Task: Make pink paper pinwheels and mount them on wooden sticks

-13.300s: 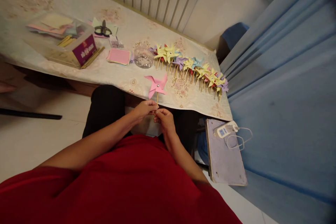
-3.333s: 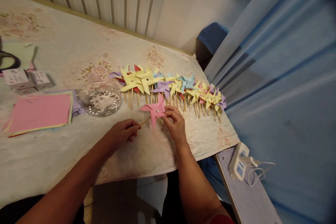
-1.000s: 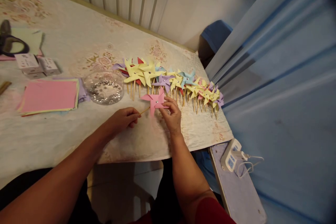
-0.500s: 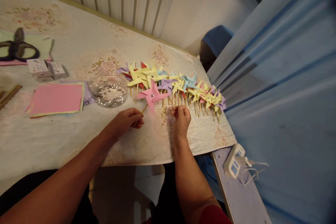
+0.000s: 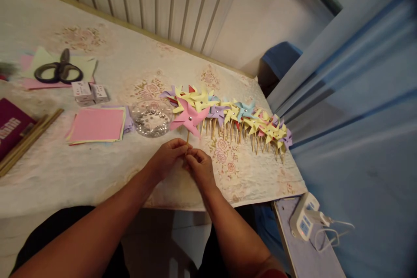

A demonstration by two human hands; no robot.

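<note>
Together, the left hand (image 5: 170, 155) and right hand (image 5: 202, 168) pinched the stick (image 5: 188, 137) of a pink pinwheel (image 5: 190, 118) above the bench (image 5: 114, 173), between a clear dish (image 5: 136, 118) at nine o'clock and clustered pinwheels (image 5: 246, 110) at three.

Pink pinwheel (image 5: 190, 118), one: stick (image 5: 188, 137) brought near upright, from a tilt a second ago.
Right hand (image 5: 202, 170): a second ago at the blades, then apart from the pinwheel, now with fingertips at the stick's lower end, just beside the left hand (image 5: 171, 154). View: scissors (image 5: 59, 72) whole again; purple box (image 5: 13, 127) back at left edge.
</note>
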